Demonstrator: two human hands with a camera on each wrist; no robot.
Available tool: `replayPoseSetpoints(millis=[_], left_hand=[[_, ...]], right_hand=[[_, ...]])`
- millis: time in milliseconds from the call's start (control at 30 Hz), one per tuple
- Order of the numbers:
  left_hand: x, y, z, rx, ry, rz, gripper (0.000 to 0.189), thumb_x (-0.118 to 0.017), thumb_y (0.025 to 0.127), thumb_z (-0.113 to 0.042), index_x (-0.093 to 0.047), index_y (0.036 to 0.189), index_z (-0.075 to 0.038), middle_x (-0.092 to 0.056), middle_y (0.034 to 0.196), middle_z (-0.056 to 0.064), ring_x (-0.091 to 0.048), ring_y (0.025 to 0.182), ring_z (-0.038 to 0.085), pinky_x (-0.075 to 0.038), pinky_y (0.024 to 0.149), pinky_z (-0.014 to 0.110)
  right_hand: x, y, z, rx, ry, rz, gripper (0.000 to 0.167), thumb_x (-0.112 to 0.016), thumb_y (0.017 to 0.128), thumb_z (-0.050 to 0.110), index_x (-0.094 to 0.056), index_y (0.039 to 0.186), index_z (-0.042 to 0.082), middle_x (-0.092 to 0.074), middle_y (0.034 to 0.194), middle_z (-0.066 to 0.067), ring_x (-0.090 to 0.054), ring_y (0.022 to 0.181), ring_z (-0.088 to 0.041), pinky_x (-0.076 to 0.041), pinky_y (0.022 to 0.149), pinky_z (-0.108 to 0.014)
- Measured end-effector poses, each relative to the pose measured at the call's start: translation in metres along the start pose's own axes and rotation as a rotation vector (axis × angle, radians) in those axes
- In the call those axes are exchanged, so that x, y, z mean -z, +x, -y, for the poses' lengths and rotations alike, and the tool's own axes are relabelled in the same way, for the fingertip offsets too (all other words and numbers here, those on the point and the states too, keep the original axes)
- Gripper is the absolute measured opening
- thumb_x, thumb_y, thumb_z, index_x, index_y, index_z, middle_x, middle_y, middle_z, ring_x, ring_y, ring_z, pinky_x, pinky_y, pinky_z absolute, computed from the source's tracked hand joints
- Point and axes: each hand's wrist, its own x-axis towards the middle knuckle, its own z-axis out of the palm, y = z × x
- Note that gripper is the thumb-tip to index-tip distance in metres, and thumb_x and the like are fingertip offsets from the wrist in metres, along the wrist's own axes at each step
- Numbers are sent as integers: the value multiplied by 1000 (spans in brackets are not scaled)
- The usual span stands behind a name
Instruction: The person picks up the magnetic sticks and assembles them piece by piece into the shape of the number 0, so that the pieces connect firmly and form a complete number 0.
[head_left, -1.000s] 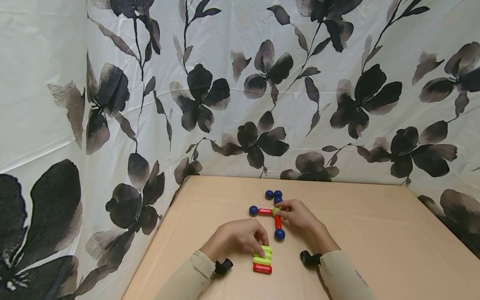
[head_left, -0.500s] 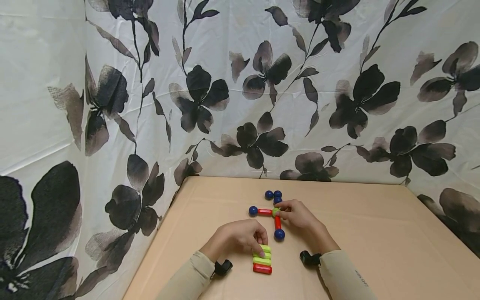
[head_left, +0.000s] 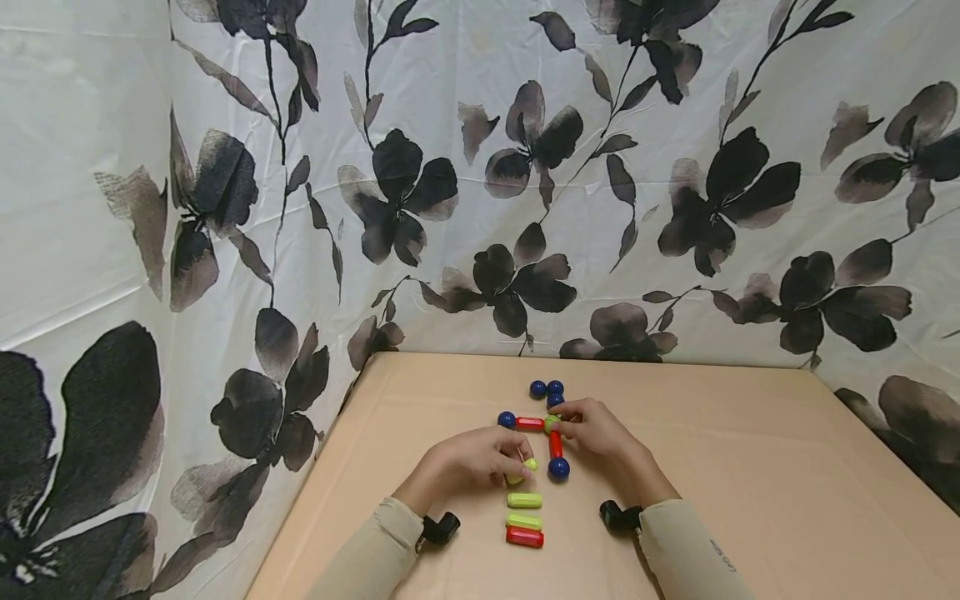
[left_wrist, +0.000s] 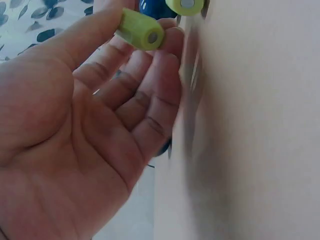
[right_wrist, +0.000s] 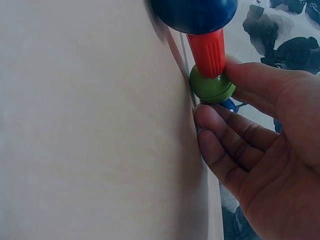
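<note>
My left hand (head_left: 472,460) pinches a yellow-green magnetic stick (left_wrist: 142,31) between thumb and fingers; a metal disc shows in its end. Below that hand in the head view, two more yellow-green sticks (head_left: 524,500) and a red stick (head_left: 524,537) lie on the table. With its fingertips, my right hand (head_left: 597,429) pinches a green ball (right_wrist: 212,89). From this ball a red stick (head_left: 530,424) runs left to a blue ball (head_left: 506,419), and another red stick (right_wrist: 209,52) runs toward the near side to a second blue ball (head_left: 558,469).
Several loose blue balls (head_left: 537,389) sit just beyond the right hand's fingertips. The tan table (head_left: 750,467) extends to both sides, with a floral cloth (head_left: 450,208) hanging behind its far edge. Black cameras are strapped to both wrists.
My left hand has taken the farthest yellow-green stick from the row and moved it slightly away from me, toward the joined balls and sticks. The right hand has stayed at the green ball.
</note>
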Motion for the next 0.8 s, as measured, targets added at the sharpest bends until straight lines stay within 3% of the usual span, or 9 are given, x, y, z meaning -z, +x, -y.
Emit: replayPoseSetpoints(millis=[233,300,433,600,800], left_hand=[[10,0,8,-36,-204,-63,37,-73,97,-9,-48,120,5,-75,91,15,-69,75,22,-58,67,32],[13,0,10,-62,-232,-64,34,-70,99,-7,-46,119,7,-75,97,22,-70,78,22,-60,71,33],[18,1,14,-98,-237,-83,11,-64,103,-6,-57,109,-1,-72,106,30,-69,83,22,-61,77,35],[20,1,16,-94,-216,-126,4,-64,103,-7,-64,106,-5,-72,99,25,-68,81,24,-61,77,35],[21,1,20,-27,-232,-155,8,-65,102,-7,-63,108,-1,-69,87,15,-68,74,23,-62,72,35]], right_hand=[[0,1,-1,-10,-3,-2,32,-75,97,25,-76,125,10,-67,94,-2,-55,83,-20,-45,65,-27],[0,1,-1,-16,-3,-3,32,-75,97,25,-76,125,11,-67,94,-2,-55,82,-20,-45,65,-27],[0,2,-1,-26,-1,-5,31,-75,97,25,-76,125,12,-66,94,-2,-54,83,-20,-45,65,-28],[0,2,0,-36,2,-5,32,-75,97,24,-76,126,11,-66,94,-3,-54,83,-20,-45,65,-28],[0,1,0,-34,-4,-3,32,-75,97,25,-75,126,11,-65,95,-3,-54,84,-20,-45,67,-28]])
